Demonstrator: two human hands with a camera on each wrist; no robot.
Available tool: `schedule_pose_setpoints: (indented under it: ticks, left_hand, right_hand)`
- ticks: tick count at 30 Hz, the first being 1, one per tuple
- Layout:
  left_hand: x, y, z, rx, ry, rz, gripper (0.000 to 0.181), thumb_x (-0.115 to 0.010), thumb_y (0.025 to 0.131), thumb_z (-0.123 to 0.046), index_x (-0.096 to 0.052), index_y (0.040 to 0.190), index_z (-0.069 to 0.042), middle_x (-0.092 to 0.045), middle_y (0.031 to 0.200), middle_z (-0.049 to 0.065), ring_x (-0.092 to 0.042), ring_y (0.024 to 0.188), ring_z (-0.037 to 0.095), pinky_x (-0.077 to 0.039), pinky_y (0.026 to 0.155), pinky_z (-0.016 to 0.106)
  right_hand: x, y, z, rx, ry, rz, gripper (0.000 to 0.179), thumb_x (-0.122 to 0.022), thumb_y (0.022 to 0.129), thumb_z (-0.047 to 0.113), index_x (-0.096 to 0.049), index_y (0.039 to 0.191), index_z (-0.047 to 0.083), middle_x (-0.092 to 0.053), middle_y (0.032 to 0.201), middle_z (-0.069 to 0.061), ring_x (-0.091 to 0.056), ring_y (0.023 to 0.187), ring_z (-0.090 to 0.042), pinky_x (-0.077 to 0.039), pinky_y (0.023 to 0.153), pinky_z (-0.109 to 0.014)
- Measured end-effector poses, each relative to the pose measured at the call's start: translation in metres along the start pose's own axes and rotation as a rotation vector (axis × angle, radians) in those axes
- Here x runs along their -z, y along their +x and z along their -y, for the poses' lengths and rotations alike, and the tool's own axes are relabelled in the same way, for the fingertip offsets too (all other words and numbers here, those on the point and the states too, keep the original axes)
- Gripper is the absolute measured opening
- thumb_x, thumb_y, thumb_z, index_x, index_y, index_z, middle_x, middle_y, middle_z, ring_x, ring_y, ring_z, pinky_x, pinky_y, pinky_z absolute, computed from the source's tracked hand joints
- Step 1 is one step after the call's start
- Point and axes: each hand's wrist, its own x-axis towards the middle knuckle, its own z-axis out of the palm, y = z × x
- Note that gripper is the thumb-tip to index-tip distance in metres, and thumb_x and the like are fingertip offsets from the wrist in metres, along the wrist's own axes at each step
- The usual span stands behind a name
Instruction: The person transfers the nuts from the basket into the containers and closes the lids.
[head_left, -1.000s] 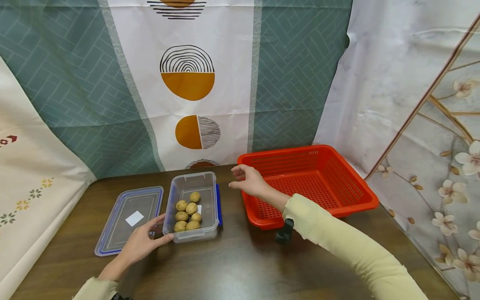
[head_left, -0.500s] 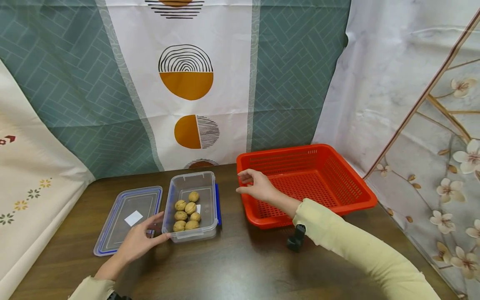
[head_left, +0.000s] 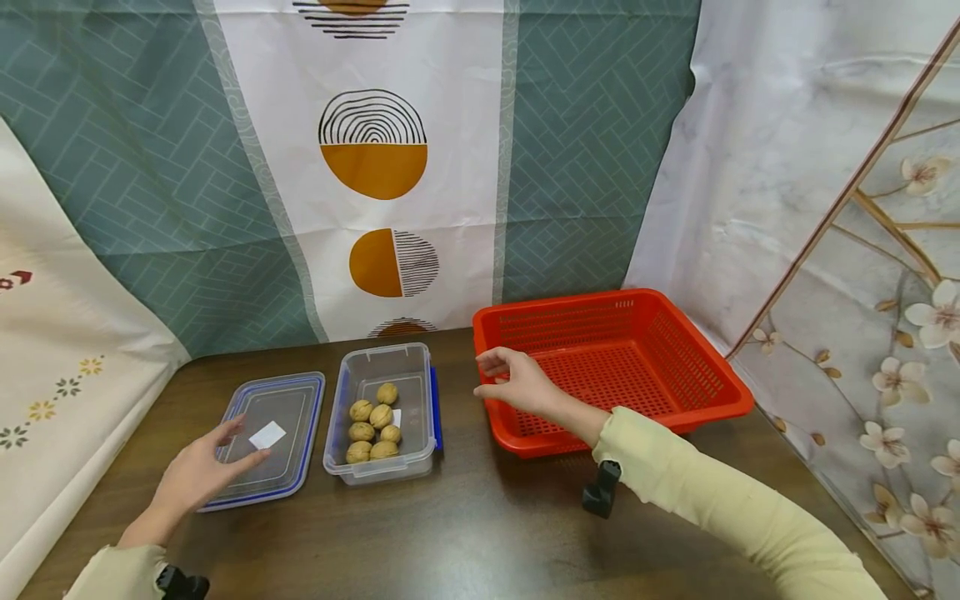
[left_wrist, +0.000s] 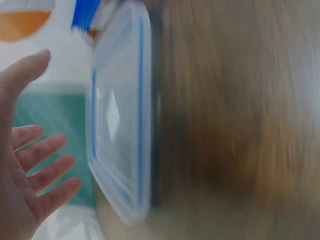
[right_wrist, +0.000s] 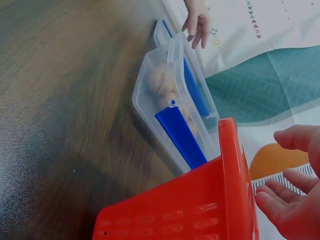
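Over the flat clear lid [head_left: 262,450] with a blue seal hovers my left hand [head_left: 201,468], its fingers spread and holding nothing. In the left wrist view the lid [left_wrist: 120,115] lies beyond the fingertips, apart from them. Right of the lid stands a clear plastic container [head_left: 420,433] with several walnuts [head_left: 381,416] inside. At the left rim of the red basket [head_left: 697,367] hangs my right hand [head_left: 525,387], fingers loosely bent around nothing. The right wrist view shows the same right hand [right_wrist: 295,195] just past the basket's rim [right_wrist: 230,150].
A blue clip [head_left: 436,408] hangs on the container's right side. Everything stands on a dark wooden table [head_left: 420,542]. A patterned cloth [head_left: 420,183] hangs behind, with more cloth [head_left: 840,208] along the right and left sides.
My left hand has let go of the container's near left corner and moved left over the lid. The right hand has shifted slightly right, toward the basket. Container and walnuts stay put.
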Motion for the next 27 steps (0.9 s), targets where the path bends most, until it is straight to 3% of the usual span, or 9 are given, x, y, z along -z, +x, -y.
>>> schedule_pose_setpoints:
  ticks: [5, 10, 13, 16, 21, 23, 27]
  left_hand:
    - [0.003, -0.003, 0.034, 0.020, 0.041, 0.010, 0.079, -0.059, 0.084, -0.046, -0.036, 0.128, 0.014, -0.045, 0.121, 0.036, -0.047, 0.102, 0.051, -0.039, 0.074, 0.057]
    - [0.005, -0.006, 0.055, 0.048, 0.067, 0.055, 0.076, -0.057, 0.086, -0.043, -0.035, 0.125, 0.018, -0.044, 0.119, 0.039, -0.047, 0.099, 0.053, -0.040, 0.073, 0.057]
    - [0.003, -0.009, 0.061, 0.051, 0.056, 0.047, 0.069, -0.059, 0.086, -0.036, -0.036, 0.123, 0.018, -0.050, 0.112, 0.037, -0.053, 0.094, 0.048, -0.042, 0.071, 0.054]
    - [0.000, -0.012, 0.063, 0.036, 0.033, -0.001, 0.059, -0.062, 0.084, -0.025, -0.039, 0.120, 0.017, -0.057, 0.102, 0.033, -0.058, 0.087, 0.044, -0.042, 0.068, 0.053]
    - [-0.003, -0.013, 0.064, 0.027, 0.014, -0.048, 0.053, -0.065, 0.079, -0.014, -0.042, 0.115, 0.018, -0.061, 0.094, 0.029, -0.058, 0.085, 0.045, -0.042, 0.068, 0.052]
    - [-0.003, -0.012, 0.066, 0.044, -0.018, -0.025, 0.054, -0.066, 0.078, -0.012, -0.042, 0.114, 0.020, -0.062, 0.092, 0.029, -0.061, 0.079, 0.039, -0.044, 0.066, 0.048]
    - [0.000, -0.009, 0.070, 0.138, -0.219, 0.125, 0.059, -0.066, 0.079, -0.009, -0.036, 0.116, 0.025, -0.061, 0.092, 0.029, -0.062, 0.068, 0.017, -0.051, 0.060, 0.034]
  right_hand:
    - [-0.001, -0.003, -0.003, 0.006, 0.002, 0.001, 0.042, -0.071, 0.078, 0.011, -0.055, 0.116, 0.004, -0.057, 0.115, -0.010, -0.053, 0.104, -0.024, -0.043, 0.090, -0.038]
    - [-0.001, -0.004, -0.005, 0.004, 0.002, -0.007, 0.043, -0.071, 0.078, 0.010, -0.055, 0.116, 0.003, -0.057, 0.114, -0.009, -0.053, 0.104, -0.024, -0.044, 0.089, -0.036]
    - [-0.001, -0.005, -0.006, 0.011, -0.004, -0.006, 0.042, -0.071, 0.078, 0.009, -0.055, 0.116, 0.003, -0.057, 0.114, -0.009, -0.054, 0.104, -0.024, -0.044, 0.089, -0.036]
    - [0.000, -0.006, -0.006, 0.018, -0.007, 0.001, 0.042, -0.070, 0.078, 0.009, -0.055, 0.116, 0.002, -0.057, 0.114, -0.010, -0.053, 0.104, -0.024, -0.044, 0.089, -0.036]
    - [0.000, -0.006, -0.006, 0.014, -0.005, 0.006, 0.042, -0.070, 0.078, 0.010, -0.055, 0.116, 0.002, -0.057, 0.114, -0.009, -0.053, 0.104, -0.023, -0.044, 0.089, -0.036]
    - [0.000, -0.006, -0.006, 0.013, 0.003, 0.004, 0.042, -0.071, 0.078, 0.011, -0.055, 0.116, 0.003, -0.057, 0.114, -0.009, -0.053, 0.104, -0.023, -0.044, 0.089, -0.035]
    - [0.000, -0.006, -0.006, 0.014, 0.016, 0.002, 0.043, -0.072, 0.077, 0.011, -0.055, 0.116, 0.002, -0.057, 0.113, -0.008, -0.053, 0.104, -0.023, -0.044, 0.089, -0.035]
